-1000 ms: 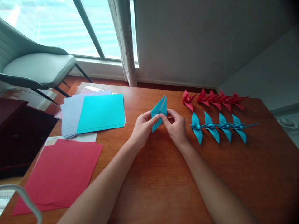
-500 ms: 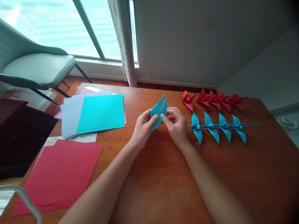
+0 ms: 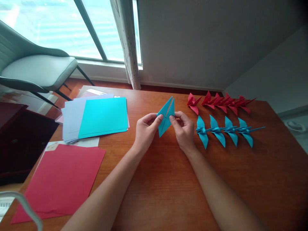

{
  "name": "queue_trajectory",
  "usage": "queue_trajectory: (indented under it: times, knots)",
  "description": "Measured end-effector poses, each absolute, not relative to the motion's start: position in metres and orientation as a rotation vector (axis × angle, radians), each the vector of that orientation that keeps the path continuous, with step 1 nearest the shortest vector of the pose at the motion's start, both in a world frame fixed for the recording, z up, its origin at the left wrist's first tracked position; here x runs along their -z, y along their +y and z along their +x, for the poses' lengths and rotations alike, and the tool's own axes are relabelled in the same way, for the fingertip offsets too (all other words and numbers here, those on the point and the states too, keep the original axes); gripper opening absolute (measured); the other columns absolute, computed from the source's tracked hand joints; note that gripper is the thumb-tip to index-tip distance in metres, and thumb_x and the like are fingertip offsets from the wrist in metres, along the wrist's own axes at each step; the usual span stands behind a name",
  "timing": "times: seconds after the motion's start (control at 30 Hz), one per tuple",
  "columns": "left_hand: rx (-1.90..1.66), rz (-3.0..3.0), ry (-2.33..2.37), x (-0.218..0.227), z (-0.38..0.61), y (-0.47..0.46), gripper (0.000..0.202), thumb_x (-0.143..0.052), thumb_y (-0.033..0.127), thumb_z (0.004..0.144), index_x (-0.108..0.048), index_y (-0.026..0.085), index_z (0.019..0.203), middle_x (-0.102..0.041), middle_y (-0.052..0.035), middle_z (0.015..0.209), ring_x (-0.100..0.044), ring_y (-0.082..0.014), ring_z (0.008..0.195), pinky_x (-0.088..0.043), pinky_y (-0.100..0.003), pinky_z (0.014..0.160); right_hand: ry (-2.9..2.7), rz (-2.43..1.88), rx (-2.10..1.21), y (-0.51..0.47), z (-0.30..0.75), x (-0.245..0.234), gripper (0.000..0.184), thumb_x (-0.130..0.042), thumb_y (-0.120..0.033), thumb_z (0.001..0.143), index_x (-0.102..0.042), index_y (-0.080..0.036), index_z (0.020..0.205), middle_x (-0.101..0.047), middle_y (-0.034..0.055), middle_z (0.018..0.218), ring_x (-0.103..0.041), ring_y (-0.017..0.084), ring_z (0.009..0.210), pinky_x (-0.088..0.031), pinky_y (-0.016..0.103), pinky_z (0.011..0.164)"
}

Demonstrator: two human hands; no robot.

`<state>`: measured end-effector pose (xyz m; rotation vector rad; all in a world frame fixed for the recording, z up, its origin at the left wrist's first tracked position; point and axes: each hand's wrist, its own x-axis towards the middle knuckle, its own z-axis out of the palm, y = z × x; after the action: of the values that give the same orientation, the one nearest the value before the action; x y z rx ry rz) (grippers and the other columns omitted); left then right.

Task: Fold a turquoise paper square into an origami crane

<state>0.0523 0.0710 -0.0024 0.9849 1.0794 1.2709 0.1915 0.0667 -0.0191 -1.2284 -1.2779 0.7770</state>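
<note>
A folded blue origami paper (image 3: 165,123), diamond-shaped with a slit between its two upper points, is held up between both hands above the table. My left hand (image 3: 147,130) pinches its left corner, thumb on the front face. On the right corner, my right hand (image 3: 184,130) grips it the same way; the fingers behind the paper are partly hidden. To the right lies a row of several blue paper cranes (image 3: 218,131), wings spread and overlapping end to end. Behind that row sit several red paper cranes (image 3: 217,102).
At the left of the wooden table (image 3: 154,192) lie a stack of blue sheets (image 3: 104,117), lavender sheets (image 3: 72,118) and red sheets (image 3: 62,183). A chair (image 3: 39,70) stands beyond the left edge, by the window and curtain (image 3: 127,41). A curved pale bar (image 3: 26,203) crosses the lower left corner.
The folded blue paper has turned slightly more upright and shifted a little right. My thumbs have moved apart, from near its middle towards its side corners.
</note>
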Motion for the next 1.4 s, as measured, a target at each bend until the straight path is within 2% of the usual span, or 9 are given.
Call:
queue_trajectory:
  times: [0.1,0.27,0.57,0.67,0.77,0.93,1.27,1.4]
  knots:
    - [-1.245,0.962,1.089,0.005,0.050,0.073,0.029,-0.082,0.044,0.076,-0.076,0.016,0.078,-0.073,-0.0022,0.075,-0.061,-0.0137,0.068,-0.047,-0.024,0.065,-1.222,-1.214,-0.808,0.067,0.190,0.017,0.019,-0.066,-0.043,0.089,-0.069,-0.024,0.089,-0.071,0.0008,0.083,-0.066,0.018,0.077,-0.055,0.031,0.070]
    - [-1.276,0.880,1.016,0.006,0.047,0.074,0.028,-0.082,0.043,0.075,-0.078,0.017,0.083,-0.076,-0.0037,0.080,-0.066,-0.0161,0.072,-0.052,-0.027,0.071,-1.194,-1.201,-1.015,0.067,0.186,0.011,0.026,-0.065,-0.047,0.089,-0.069,-0.023,0.080,-0.067,-0.0021,0.067,-0.063,0.015,0.063,-0.054,0.028,0.061]
    - [-1.292,0.900,1.004,0.004,0.050,0.072,0.027,-0.079,0.043,0.079,-0.078,0.016,0.083,-0.074,-0.0031,0.076,-0.064,-0.0138,0.069,-0.052,-0.025,0.068,-1.238,-1.242,-0.959,0.064,0.191,0.009,0.031,-0.066,-0.046,0.089,-0.068,-0.021,0.070,-0.063,-0.0017,0.060,-0.058,0.014,0.058,-0.047,0.028,0.057]
    - [-1.324,0.917,1.037,0.005,0.052,0.071,0.027,-0.081,0.041,0.078,-0.078,0.015,0.081,-0.075,-0.0033,0.076,-0.063,-0.0129,0.069,-0.051,-0.023,0.067,-1.206,-1.215,-1.022,0.065,0.190,0.006,0.031,-0.066,-0.044,0.088,-0.065,-0.021,0.068,-0.062,-0.0021,0.061,-0.058,0.013,0.059,-0.047,0.026,0.058]
    - [-1.338,0.914,1.077,0.006,0.053,0.071,0.027,-0.081,0.041,0.077,-0.078,0.015,0.083,-0.075,-0.0036,0.077,-0.063,-0.0130,0.069,-0.051,-0.023,0.067,-1.172,-1.191,-1.075,0.067,0.189,0.006,0.024,-0.068,-0.042,0.086,-0.066,-0.021,0.074,-0.063,-0.0025,0.065,-0.057,0.013,0.060,-0.047,0.026,0.059]
    - [-1.280,0.969,1.044,0.007,0.052,0.070,0.029,-0.079,0.044,0.078,-0.075,0.016,0.085,-0.074,-0.0027,0.080,-0.062,-0.0133,0.071,-0.051,-0.024,0.068,-1.188,-1.198,-1.011,0.066,0.189,0.008,0.022,-0.069,-0.038,0.085,-0.064,-0.020,0.073,-0.059,-0.0032,0.063,-0.053,0.012,0.058,-0.043,0.025,0.056]
    - [-1.149,1.031,1.005,0.005,0.053,0.069,0.033,-0.079,0.045,0.077,-0.070,0.013,0.077,-0.065,-0.0002,0.070,-0.055,-0.0104,0.064,-0.044,-0.021,0.061,-1.159,-1.149,-1.066,0.066,0.188,0.006,0.019,-0.070,-0.038,0.084,-0.064,-0.021,0.077,-0.061,-0.0031,0.070,-0.053,0.012,0.064,-0.043,0.025,0.059]
    - [-1.110,1.061,0.995,0.004,0.054,0.067,0.033,-0.080,0.042,0.076,-0.064,0.014,0.071,-0.060,0.0019,0.066,-0.051,-0.0088,0.061,-0.039,-0.020,0.056,-1.170,-1.159,-1.057,0.066,0.189,0.007,0.023,-0.069,-0.038,0.085,-0.063,-0.021,0.071,-0.056,-0.0033,0.067,-0.048,0.012,0.064,-0.041,0.025,0.060]
